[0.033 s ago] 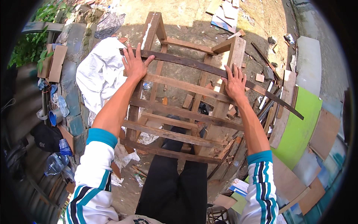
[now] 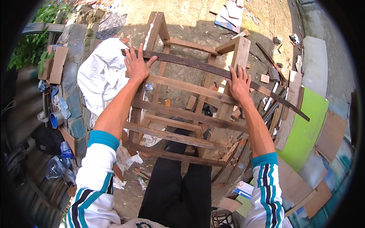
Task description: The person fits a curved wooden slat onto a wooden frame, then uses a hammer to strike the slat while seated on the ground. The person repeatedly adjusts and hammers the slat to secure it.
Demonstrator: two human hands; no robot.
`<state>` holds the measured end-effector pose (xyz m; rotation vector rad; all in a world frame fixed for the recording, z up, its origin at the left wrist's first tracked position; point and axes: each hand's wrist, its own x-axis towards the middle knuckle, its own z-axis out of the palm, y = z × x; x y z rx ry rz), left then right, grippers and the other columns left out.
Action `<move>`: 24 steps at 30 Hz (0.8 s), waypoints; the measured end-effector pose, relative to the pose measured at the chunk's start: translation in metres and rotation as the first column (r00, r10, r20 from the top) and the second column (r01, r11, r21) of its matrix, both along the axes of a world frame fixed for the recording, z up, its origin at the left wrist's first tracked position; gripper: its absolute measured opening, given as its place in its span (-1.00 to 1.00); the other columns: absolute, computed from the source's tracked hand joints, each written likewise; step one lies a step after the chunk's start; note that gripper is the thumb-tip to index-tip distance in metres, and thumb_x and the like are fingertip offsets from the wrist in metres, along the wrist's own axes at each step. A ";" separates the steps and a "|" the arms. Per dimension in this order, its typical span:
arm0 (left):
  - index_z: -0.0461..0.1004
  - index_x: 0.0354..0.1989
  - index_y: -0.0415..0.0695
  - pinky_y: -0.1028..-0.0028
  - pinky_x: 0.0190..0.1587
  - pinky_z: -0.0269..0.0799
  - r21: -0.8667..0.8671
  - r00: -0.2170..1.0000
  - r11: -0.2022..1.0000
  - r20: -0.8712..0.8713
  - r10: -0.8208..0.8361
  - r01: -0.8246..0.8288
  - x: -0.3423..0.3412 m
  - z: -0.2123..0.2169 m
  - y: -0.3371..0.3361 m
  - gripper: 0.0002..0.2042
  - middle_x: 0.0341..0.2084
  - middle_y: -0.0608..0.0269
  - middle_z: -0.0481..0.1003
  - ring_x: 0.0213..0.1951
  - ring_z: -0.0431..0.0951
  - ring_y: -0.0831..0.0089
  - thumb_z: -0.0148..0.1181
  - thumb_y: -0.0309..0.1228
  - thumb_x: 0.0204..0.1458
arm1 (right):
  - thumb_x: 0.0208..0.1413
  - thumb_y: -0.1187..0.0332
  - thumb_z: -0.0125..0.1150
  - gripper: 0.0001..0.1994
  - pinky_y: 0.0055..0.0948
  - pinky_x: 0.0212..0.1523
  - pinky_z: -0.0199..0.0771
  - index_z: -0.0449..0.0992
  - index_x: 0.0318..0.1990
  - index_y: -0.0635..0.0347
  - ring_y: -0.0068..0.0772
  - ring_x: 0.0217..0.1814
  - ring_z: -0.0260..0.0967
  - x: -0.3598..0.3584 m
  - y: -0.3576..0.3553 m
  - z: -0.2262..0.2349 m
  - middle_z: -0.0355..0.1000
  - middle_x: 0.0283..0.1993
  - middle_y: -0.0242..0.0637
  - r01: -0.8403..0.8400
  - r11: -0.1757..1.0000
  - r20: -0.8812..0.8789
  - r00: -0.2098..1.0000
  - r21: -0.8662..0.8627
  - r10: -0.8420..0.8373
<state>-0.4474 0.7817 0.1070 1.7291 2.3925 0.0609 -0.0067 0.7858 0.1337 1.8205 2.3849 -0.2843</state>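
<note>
A long dark wooden slat (image 2: 190, 63) lies across a wooden frame (image 2: 240, 53), its right end sticking out well past the frame's side. My left hand (image 2: 137, 67) rests flat on the slat near its left end, with fingers spread and thumb along the wood. Further right, my right hand (image 2: 239, 85) presses on the slat over the frame's right side, fingers stretched out. Several other slats, such as a lighter one (image 2: 190, 89) just nearer to me, run across the frame's two sides. The undersides of both hands are hidden.
White cloth (image 2: 100, 72) is heaped by the frame's left side. On the right lie a green board (image 2: 306, 129), plywood pieces and loose sticks. Wood offcuts (image 2: 228, 15) lie at the far right. A plastic bottle (image 2: 57, 166) and a blue cup (image 2: 57, 119) are at the left.
</note>
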 end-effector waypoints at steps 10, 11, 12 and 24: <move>-0.19 0.56 0.21 -0.14 0.46 -0.44 0.047 0.999 0.999 -0.048 0.021 -0.019 0.002 -0.005 0.001 -0.02 0.52 -0.18 -0.39 0.53 -0.45 -0.10 -0.20 0.50 0.05 | 0.21 0.06 0.22 -0.50 0.08 0.31 0.13 0.39 0.30 -0.17 0.08 0.41 0.15 0.002 0.016 0.003 0.23 0.43 -0.13 -0.048 0.990 -0.074 0.996 0.134 0.058; -0.20 0.56 0.21 -0.15 0.46 -0.44 0.038 0.998 0.999 -0.063 0.031 -0.029 0.003 -0.004 0.002 -0.01 0.52 -0.20 -0.39 0.53 -0.45 -0.11 -0.20 0.51 0.04 | 0.21 0.06 0.22 -0.50 0.06 0.31 0.13 0.39 0.30 -0.17 0.07 0.41 0.16 0.001 0.016 0.003 0.23 0.43 -0.13 -0.038 0.991 -0.065 0.997 0.128 0.047; -0.21 0.56 0.20 -0.15 0.46 -0.44 0.030 0.996 0.999 -0.080 0.042 -0.039 0.004 -0.003 0.002 0.01 0.52 -0.21 -0.38 0.53 -0.44 -0.13 -0.20 0.52 0.02 | 0.21 0.05 0.22 -0.49 0.05 0.32 0.13 0.39 0.30 -0.17 0.07 0.41 0.16 0.001 0.014 0.004 0.23 0.43 -0.13 -0.029 0.992 -0.056 0.998 0.122 0.036; -0.15 0.56 0.10 -0.15 0.45 -0.32 -0.055 0.988 0.987 -0.049 0.145 -0.148 0.020 0.020 0.011 0.00 0.51 -0.25 -0.30 0.53 -0.30 -0.12 -0.12 0.48 0.06 | 0.22 0.06 0.21 -0.40 0.09 0.33 0.13 0.26 0.41 -0.26 0.02 0.42 0.16 -0.001 0.011 0.006 0.20 0.45 -0.16 -0.018 0.996 -0.003 1.000 0.092 0.018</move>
